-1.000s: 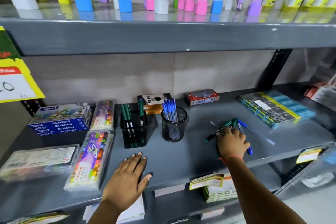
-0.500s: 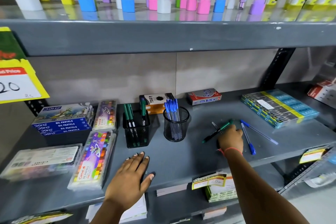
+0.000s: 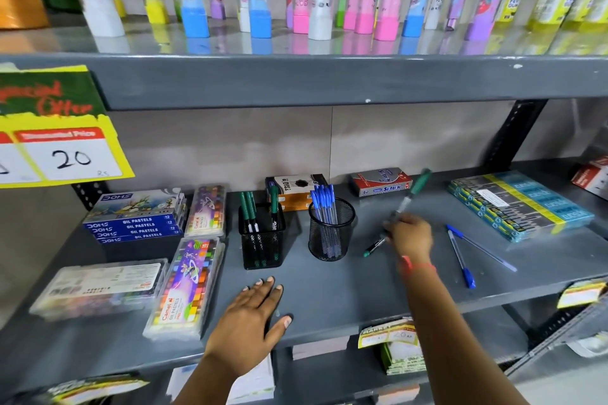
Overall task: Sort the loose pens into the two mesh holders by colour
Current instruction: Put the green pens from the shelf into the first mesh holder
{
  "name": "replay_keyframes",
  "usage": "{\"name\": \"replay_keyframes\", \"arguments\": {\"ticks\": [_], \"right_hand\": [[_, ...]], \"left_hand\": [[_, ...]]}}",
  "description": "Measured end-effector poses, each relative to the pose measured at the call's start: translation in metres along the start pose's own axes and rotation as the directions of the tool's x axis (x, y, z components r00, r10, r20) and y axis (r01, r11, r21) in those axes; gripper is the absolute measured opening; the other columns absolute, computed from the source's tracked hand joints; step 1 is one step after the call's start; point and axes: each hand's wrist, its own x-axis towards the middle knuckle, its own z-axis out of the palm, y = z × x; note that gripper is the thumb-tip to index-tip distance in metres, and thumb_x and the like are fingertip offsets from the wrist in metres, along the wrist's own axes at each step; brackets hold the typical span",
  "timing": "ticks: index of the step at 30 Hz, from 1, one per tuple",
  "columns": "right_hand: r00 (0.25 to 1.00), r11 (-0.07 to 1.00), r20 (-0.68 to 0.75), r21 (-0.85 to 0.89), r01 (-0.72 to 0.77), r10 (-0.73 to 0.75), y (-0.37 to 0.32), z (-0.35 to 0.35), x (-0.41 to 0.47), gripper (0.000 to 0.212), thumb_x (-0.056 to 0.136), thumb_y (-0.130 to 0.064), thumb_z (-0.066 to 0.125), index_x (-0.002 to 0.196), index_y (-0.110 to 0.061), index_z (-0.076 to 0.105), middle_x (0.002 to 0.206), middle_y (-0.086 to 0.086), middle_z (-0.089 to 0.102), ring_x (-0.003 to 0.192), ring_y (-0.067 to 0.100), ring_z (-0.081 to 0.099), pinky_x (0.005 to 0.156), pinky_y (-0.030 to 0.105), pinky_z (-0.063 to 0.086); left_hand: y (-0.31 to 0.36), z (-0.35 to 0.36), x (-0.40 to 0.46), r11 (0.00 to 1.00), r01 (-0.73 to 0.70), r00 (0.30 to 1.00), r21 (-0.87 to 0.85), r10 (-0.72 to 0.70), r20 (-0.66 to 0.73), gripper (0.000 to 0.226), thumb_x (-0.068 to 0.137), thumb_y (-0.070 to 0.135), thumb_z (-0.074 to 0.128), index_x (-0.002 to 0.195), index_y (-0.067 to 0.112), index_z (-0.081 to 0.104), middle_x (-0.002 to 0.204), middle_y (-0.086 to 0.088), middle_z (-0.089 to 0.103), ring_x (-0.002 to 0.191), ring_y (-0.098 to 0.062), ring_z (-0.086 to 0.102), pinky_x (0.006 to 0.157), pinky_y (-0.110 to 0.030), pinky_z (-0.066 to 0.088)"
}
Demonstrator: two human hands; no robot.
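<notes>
The square mesh holder contains green-capped pens; the round mesh holder, just to its right, contains blue-capped pens. The right hand is closed around a green pen, cap end raised above the shelf; a second green pen lies below it; two blue pens lie loose further right. The left hand rests flat, fingers spread, holding nothing.
</notes>
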Motion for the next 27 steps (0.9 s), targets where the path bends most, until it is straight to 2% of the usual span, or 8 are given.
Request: {"name": "replay_keyframes", "arguments": {"ticks": [2,4,8,12,15,18,23,27], "right_hand": [[0.981,0.993,0.162,0.069,0.095,-0.105,-0.017,0.027,-0.023,0.01,0.08,0.0,0.065,0.082,-0.007,0.072,0.078,0.014,0.064,0.07,0.024,0.06,0.068,0.029,0.054],[0.942,0.975,0.259,0.117,0.19,-0.215,-0.033,0.053,-0.045,0.026,0.081,-0.003,0.066,0.064,-0.022,0.064,0.072,0.006,0.065,0.073,0.023,0.06,0.073,0.034,0.054],[0.878,0.949,0.366,0.18,0.258,-0.308,-0.054,0.096,-0.075,0.009,0.085,-0.004,0.061,0.08,-0.009,0.068,0.073,0.0,0.065,0.079,0.027,0.066,0.075,0.038,0.06],[0.835,0.877,0.392,-0.125,0.463,-0.385,-0.05,0.123,-0.083,0.022,0.085,-0.023,0.062,0.087,-0.002,0.07,0.099,0.023,0.068,0.096,0.038,0.062,0.087,0.042,0.053],[0.825,0.752,0.425,-0.382,0.537,-0.372,-0.034,0.13,-0.084,0.029,0.088,-0.031,0.057,0.094,-0.007,0.072,0.114,0.021,0.058,0.108,0.038,0.052,0.089,0.038,0.049],[0.823,0.734,0.427,-0.407,0.544,-0.374,-0.022,0.131,-0.087,0.029,0.089,-0.033,0.057,0.101,-0.011,0.071,0.119,0.015,0.054,0.112,0.034,0.047,0.092,0.039,0.046],[0.844,0.83,0.125,-0.159,0.535,-0.521,-0.023,0.107,-0.069,0.017,0.087,-0.011,0.052,0.094,-0.009,0.068,0.101,0.019,0.06,0.092,0.036,0.055,0.081,0.039,0.046],[0.89,0.937,-0.295,-0.092,0.337,-0.349,-0.016,0.069,-0.022,0.019,0.087,-0.004,0.05,0.102,-0.003,0.062,0.106,0.024,0.062,0.099,0.039,0.056,0.081,0.043,0.043]], "left_hand": [[-0.001,0.001,0.0,1.0,0.004,1.0,0.017,-0.005,0.016,0.061,0.092,0.057,0.025,0.145,0.029,0.011,0.156,0.006,0.006,0.142,-0.01,0.003,0.112,-0.024,-0.007],[-0.001,0.003,0.0,1.0,0.007,1.0,0.022,-0.007,0.009,0.061,0.092,0.057,0.025,0.145,0.029,0.011,0.156,0.006,0.006,0.142,-0.01,0.003,0.112,-0.024,-0.007],[0.0,0.004,0.001,1.0,0.01,1.0,0.009,-0.01,-0.015,0.06,0.093,0.055,0.029,0.144,0.028,0.014,0.156,0.005,0.009,0.142,-0.011,0.005,0.111,-0.026,-0.01],[0.0,0.004,0.0,1.0,0.013,1.0,0.013,-0.013,-0.015,0.06,0.093,0.054,0.029,0.144,0.028,0.013,0.156,0.004,0.008,0.142,-0.012,0.005,0.112,-0.026,-0.008],[0.001,0.004,0.0,1.0,0.01,1.0,0.02,-0.009,-0.022,0.06,0.093,0.054,0.029,0.144,0.027,0.014,0.156,0.003,0.008,0.142,-0.012,0.005,0.112,-0.025,-0.008],[0.001,0.004,0.0,1.0,0.011,1.0,0.015,-0.011,-0.02,0.06,0.093,0.054,0.03,0.144,0.027,0.014,0.156,0.003,0.008,0.142,-0.012,0.006,0.112,-0.025,-0.007],[0.001,0.002,0.0,1.0,0.009,1.0,-0.021,-0.009,-0.025,0.06,0.093,0.052,0.034,0.144,0.026,0.017,0.155,0.003,0.012,0.142,-0.012,0.008,0.112,-0.027,-0.008],[0.0,0.003,0.0,1.0,0.006,1.0,-0.001,-0.006,0.001,0.061,0.093,0.055,0.028,0.145,0.027,0.012,0.156,0.005,0.007,0.142,-0.011,0.004,0.111,-0.025,-0.009]]}}
